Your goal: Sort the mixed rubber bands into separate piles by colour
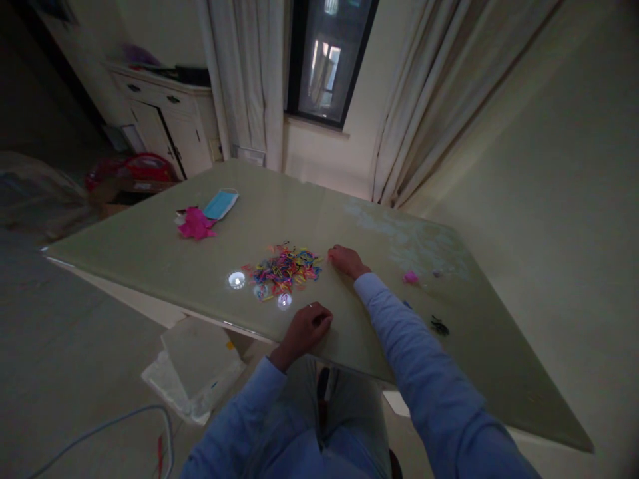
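Observation:
A heap of small rubber bands [287, 267] in many colours lies on the pale green table [309, 213]. My right hand [348, 261] rests just right of the heap, fingertips pinched together. A reddish spot shows at those fingertips, but what they hold is too small to make out. Near the front edge, my left hand [308, 326] is loosely curled into a fist, with nothing visible in it. Beyond my right forearm lie a small pink bunch [411, 277], a black bunch [439, 325] and a bluish bit [407, 305] partly beside the sleeve.
A blue face mask [220, 204] and crumpled pink material [196, 223] lie at the far left of the table. Bright round reflections show left of the heap. A white cabinet [167, 110], curtains [244, 73] and a window stand behind. A box [200, 359] sits under the front edge.

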`<act>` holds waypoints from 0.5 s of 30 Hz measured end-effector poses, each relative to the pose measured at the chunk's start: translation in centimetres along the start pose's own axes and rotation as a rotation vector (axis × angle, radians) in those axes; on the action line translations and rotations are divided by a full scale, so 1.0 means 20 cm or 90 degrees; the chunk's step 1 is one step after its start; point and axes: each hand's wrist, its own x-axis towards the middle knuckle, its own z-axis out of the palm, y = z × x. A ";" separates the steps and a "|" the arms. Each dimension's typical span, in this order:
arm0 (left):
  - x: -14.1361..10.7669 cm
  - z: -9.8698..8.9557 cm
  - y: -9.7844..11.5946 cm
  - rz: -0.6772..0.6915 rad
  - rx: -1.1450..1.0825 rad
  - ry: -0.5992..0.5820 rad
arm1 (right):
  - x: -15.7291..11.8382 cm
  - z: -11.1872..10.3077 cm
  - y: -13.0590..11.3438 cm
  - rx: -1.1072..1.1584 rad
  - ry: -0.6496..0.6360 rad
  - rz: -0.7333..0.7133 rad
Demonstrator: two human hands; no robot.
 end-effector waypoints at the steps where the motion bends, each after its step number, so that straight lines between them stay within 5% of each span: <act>1: 0.00 0.00 0.00 -0.002 0.002 0.000 | 0.00 0.00 0.00 0.009 0.004 -0.001; 10: 0.00 -0.01 0.01 -0.022 0.009 0.004 | 0.02 0.03 0.02 0.212 0.057 0.025; 15: 0.00 0.00 0.01 -0.018 0.022 0.004 | -0.12 0.00 -0.06 0.453 0.154 0.052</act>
